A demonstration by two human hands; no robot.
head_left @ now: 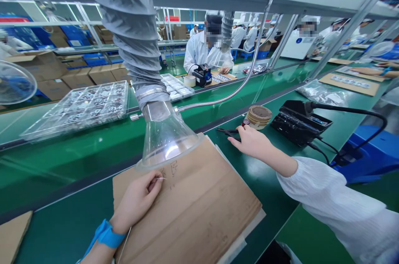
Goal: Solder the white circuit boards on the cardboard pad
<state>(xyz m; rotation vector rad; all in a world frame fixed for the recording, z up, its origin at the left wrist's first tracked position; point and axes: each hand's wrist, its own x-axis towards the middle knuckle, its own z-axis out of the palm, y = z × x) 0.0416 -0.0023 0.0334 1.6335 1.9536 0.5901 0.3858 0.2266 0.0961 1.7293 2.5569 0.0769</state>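
Note:
My left hand [144,193] is closed in a pinch above a brown cardboard sheet [199,197], below the clear funnel hood [168,139]. A thin pale wire [125,242] runs under my left wrist, and its short end sticks out past the fingertips. At the far side of the bench, my right hand [254,141] has its thumb and fingers around a black plier-like tool [227,132]. Its far part points left; the rest is hidden by the fingers. Just behind those fingers sits a tape roll [258,117], with a small dark red thing [245,122] against it.
A black box-shaped device [299,122] with cables stands right of the tape roll. The hood's grey duct [134,31] hangs before me. Clear compartment trays [90,106] of small parts lie across the green line. A person [199,48] works opposite. A blue stool [368,151] stands at right.

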